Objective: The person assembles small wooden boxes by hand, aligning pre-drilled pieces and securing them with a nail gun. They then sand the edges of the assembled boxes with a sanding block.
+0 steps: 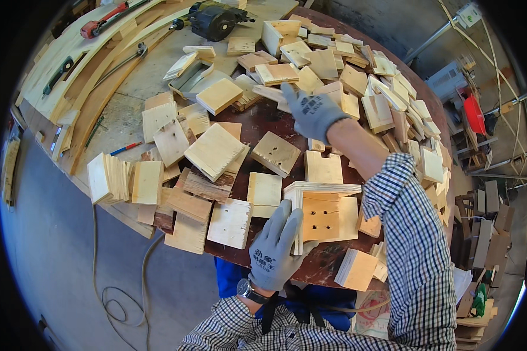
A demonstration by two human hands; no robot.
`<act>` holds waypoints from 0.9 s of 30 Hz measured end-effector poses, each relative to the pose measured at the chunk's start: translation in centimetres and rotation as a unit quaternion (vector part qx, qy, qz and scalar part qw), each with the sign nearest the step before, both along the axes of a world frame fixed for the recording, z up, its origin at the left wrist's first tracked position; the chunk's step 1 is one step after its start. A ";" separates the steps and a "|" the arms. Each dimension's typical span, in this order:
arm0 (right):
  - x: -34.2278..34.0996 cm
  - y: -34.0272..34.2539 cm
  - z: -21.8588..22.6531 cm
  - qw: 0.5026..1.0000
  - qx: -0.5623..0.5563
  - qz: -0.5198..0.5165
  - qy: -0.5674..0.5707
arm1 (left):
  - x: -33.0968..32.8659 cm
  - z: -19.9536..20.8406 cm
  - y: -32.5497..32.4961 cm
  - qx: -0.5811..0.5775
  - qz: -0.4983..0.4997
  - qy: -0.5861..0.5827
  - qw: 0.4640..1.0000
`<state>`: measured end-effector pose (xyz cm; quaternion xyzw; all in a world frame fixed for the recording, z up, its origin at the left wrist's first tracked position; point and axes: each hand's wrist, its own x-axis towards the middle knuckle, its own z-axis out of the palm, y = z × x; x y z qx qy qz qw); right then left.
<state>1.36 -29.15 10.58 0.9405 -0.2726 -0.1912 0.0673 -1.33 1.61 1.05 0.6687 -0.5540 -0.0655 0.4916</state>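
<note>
My left hand (275, 245), in a grey work glove, grips the left side of a few thin wooden boards (297, 225) standing on edge at the near side of the table. They meet an L-shaped edge of boards around a square wooden piece (321, 216) with several dark holes. My right hand (313, 111), gloved alike, reaches to the far middle of the pile. Its fingers close on the end of a pale wooden board (269, 92), partly hidden by the glove. A square board with small holes (276, 154) lies between my hands.
Loose square wooden boards (216, 152) cover much of the dark red table (257, 126), heaped thickest at the right (380, 111). A black motor-like tool (216, 20), a red-handled tool (102, 23) and a red-and-blue pencil (126, 148) lie at the left. A cable (120, 298) coils on the floor.
</note>
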 end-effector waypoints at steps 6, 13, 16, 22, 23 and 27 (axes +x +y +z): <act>-4.7 0.5 1.1 0.956 0.099 0.011 -0.275 | -0.1 -0.3 0.0 -0.009 0.002 -0.004 1.000; -10.8 1.9 4.3 0.816 0.387 -0.116 -0.413 | 0.0 -0.5 -0.1 -0.029 0.011 -0.026 0.999; -13.9 2.3 4.1 0.763 0.394 -0.145 -0.493 | -0.3 -0.4 -0.2 -0.040 0.014 -0.036 0.998; -19.9 12.6 7.1 0.546 0.501 -0.290 -0.606 | -0.1 -1.0 -0.2 -0.050 0.029 -0.051 0.997; -20.8 14.4 6.8 0.552 0.483 -0.312 -0.604 | -0.1 -1.2 -0.3 -0.049 0.032 -0.054 0.997; -22.5 19.2 5.6 0.544 0.488 -0.399 -0.553 | -0.6 -1.1 -0.5 -0.051 0.019 -0.038 0.998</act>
